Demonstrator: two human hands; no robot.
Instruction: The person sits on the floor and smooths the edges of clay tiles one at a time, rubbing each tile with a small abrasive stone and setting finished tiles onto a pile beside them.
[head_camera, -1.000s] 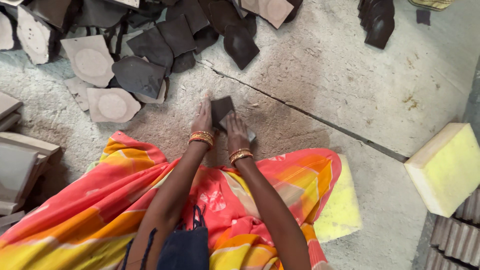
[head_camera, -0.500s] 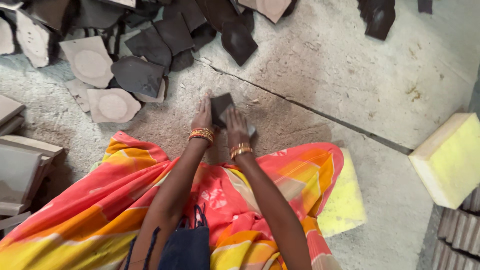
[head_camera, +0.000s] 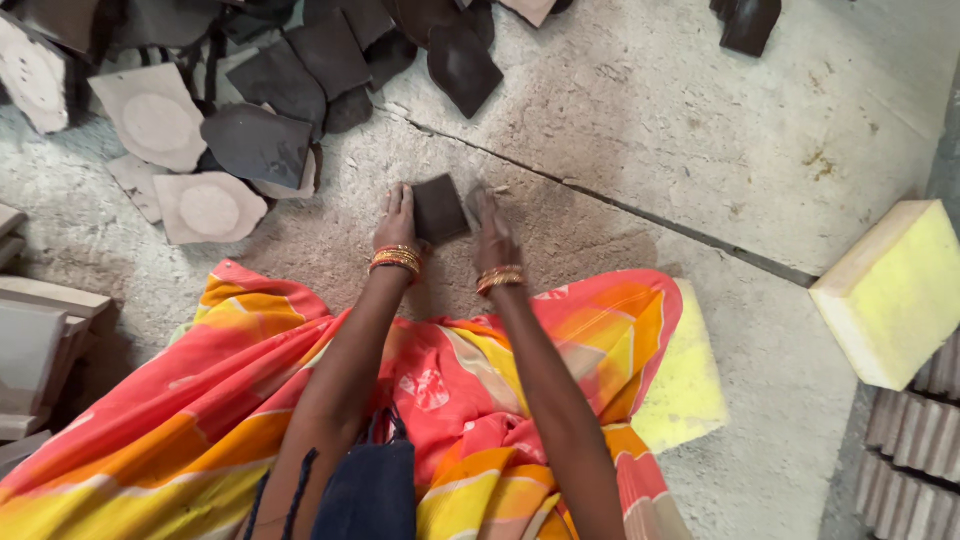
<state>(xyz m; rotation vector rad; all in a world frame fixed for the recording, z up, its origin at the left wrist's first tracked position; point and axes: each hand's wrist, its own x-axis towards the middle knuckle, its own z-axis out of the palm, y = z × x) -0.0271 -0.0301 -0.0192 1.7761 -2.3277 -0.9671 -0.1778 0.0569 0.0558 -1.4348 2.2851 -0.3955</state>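
A small dark square piece (head_camera: 440, 208) sat on the sandy concrete floor (head_camera: 700, 150), held between the person's 2 hands. The left hand (head_camera: 396, 217) lay against the piece's left edge, fingers stretched forward and pressed to its side. The right hand (head_camera: 492, 228) rested against the piece's right edge, fingers curled slightly over the near corner; whether they pinched it or only pushed against it could not be told. Each wrist wore a stack of orange and gold bangles (head_camera: 397, 260).

Beyond the piece and to its left lay a heap of dark, roughly cut tiles (head_camera: 262, 140), some overlapping. Among them, further left of the piece, were pale tiles with a round mark on the face (head_camera: 208, 208). 1 dark tile (head_camera: 462, 66) lay straight beyond the piece, well apart from it. A crack in the concrete (head_camera: 640, 210) ran past the piece on its right side.

Nearer than the piece, the person's lap was covered by orange, pink and yellow cloth (head_camera: 200, 400). A flat yellow pad (head_camera: 685, 385) showed under the cloth, right of and nearer than the piece. A thick yellow foam block (head_camera: 895, 290) stood well to the right of the piece.
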